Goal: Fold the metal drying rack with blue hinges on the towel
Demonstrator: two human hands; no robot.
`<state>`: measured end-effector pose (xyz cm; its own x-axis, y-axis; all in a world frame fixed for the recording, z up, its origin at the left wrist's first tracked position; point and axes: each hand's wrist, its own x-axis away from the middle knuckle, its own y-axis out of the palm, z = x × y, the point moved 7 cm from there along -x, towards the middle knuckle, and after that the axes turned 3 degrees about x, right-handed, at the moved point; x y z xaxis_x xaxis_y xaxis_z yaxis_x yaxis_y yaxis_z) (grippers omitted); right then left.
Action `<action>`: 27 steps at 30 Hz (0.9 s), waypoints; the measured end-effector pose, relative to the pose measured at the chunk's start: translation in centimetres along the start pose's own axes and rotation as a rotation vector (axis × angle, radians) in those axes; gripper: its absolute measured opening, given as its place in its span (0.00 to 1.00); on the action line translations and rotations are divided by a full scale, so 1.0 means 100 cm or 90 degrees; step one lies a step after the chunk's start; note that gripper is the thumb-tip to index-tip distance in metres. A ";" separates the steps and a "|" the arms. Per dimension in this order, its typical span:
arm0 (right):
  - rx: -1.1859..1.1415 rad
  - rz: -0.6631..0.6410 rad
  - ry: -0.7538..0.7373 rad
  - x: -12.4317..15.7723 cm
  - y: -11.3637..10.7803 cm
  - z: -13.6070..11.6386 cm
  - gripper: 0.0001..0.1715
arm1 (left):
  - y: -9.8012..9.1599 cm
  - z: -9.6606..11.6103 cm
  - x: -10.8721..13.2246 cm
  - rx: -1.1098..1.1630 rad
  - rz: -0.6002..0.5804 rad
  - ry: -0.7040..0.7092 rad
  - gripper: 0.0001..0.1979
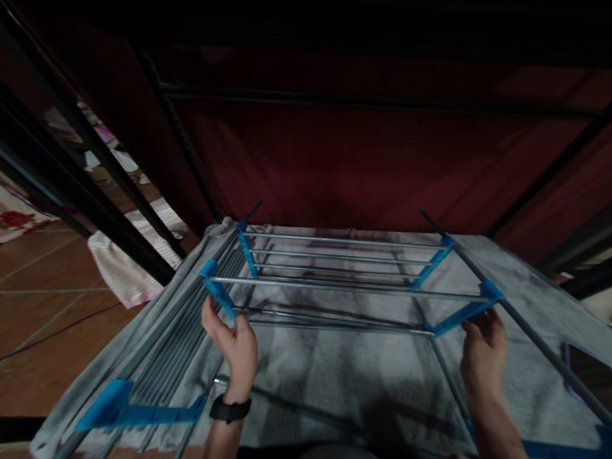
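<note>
A drying rack with grey metal tubes and blue plastic brackets stands in front of me, its rods (344, 288) running across. My left hand (234, 347), with a black band on the wrist, grips the left blue bracket (220, 295) from below, thumb and fingers on either side. On the other side, my right hand (484, 347) has its fingers curled against the underside of the right blue bracket (463, 315); its fingertips are partly hidden. Several parallel rods (176, 338) of a side panel slope down at the left, ending in another blue bracket (138, 411).
A grey cloth (315, 370) lies under the rack. Behind it hangs dark red fabric (325, 166) on a black frame (335, 99). A phone (586, 370) lies at the right. A striped cloth (124, 264) and tiled floor (57, 306) show at the left.
</note>
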<state>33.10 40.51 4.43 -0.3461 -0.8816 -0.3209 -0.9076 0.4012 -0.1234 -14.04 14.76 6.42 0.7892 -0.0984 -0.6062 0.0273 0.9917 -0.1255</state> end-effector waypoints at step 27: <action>-0.045 -0.045 0.145 0.032 0.017 0.120 0.24 | 0.219 0.106 0.231 -0.141 -0.917 0.472 0.29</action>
<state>33.25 41.36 -8.08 -0.3192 -0.9432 -0.0924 -0.9429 0.3259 -0.0693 11.31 35.12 -1.98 -0.2604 -0.9592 -0.1098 0.3025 0.0269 -0.9528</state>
